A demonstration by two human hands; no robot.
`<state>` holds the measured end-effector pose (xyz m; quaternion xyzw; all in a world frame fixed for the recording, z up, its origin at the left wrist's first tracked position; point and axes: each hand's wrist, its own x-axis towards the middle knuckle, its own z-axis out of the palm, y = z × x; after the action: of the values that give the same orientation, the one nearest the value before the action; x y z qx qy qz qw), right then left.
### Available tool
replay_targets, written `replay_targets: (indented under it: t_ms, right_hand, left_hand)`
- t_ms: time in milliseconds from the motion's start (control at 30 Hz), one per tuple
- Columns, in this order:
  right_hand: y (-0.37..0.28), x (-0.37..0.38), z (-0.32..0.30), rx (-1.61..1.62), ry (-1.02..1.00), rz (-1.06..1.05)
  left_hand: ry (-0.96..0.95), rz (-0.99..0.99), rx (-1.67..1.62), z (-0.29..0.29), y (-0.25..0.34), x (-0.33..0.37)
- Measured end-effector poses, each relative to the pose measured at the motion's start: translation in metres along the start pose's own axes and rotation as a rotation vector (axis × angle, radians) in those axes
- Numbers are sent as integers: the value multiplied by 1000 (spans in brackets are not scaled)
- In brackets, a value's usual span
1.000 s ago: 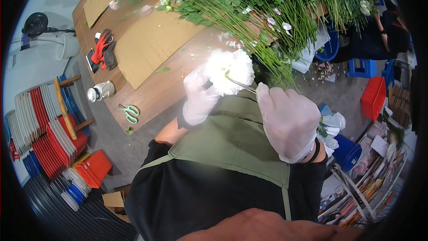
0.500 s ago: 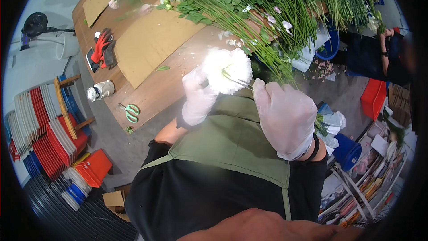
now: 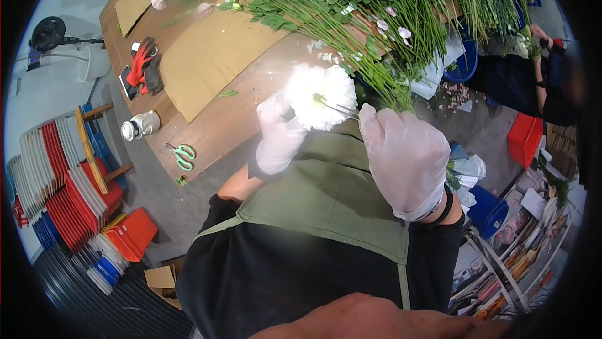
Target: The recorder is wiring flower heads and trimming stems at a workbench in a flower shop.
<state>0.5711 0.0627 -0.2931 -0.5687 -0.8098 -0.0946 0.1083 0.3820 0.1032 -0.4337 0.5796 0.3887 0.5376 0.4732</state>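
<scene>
My left hand (image 3: 278, 132), in a thin white glove, is closed on the left side of a full white ruffled flower (image 3: 329, 91). The blossom faces up, with a pale greenish centre. To its right is my gloved right hand (image 3: 407, 157), its fingers pinched on slim metal tweezers (image 3: 348, 109) whose tips point at the bloom's centre. Most of the tweezers is hidden in my fist. Green-handled scissors (image 3: 184, 156) lie at the table's near left corner, apart from both hands.
A wooden table (image 3: 219, 129) carries a cardboard sheet (image 3: 219, 57), red-black work gloves (image 3: 144, 68) and a heap of green flower stems (image 3: 357, 31). Stacked crates (image 3: 75, 195) stand at left. A red bin (image 3: 525, 140), a blue bucket (image 3: 488, 212) and another person (image 3: 527, 82) are at right.
My right hand has shifted slightly right, drawing the tweezers a little back from the flower's centre. My left hand still holds the flower in nearly the same place.
</scene>
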Motion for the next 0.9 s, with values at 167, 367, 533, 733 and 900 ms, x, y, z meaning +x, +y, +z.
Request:
replay_targets:
  t_ms: [167,367,533,733,900]
  right_hand:
    - [0,-3,-5,-71,-180,21]
    - [0,1,8,-41,32,-4]
    - [4,10,-6,-80,23,-67]
    - [9,6,-7,-54,18,-91]
    - [10,6,-5,-18,-27,-80]
  left_hand:
    - [-12,20,3,3,3,3]
    - [-24,11,71,2,9,6]
    - [-6,65,83,0,6,9]
    - [-17,98,169,-4,-10,4]
    - [-16,110,166,-2,-8,6]
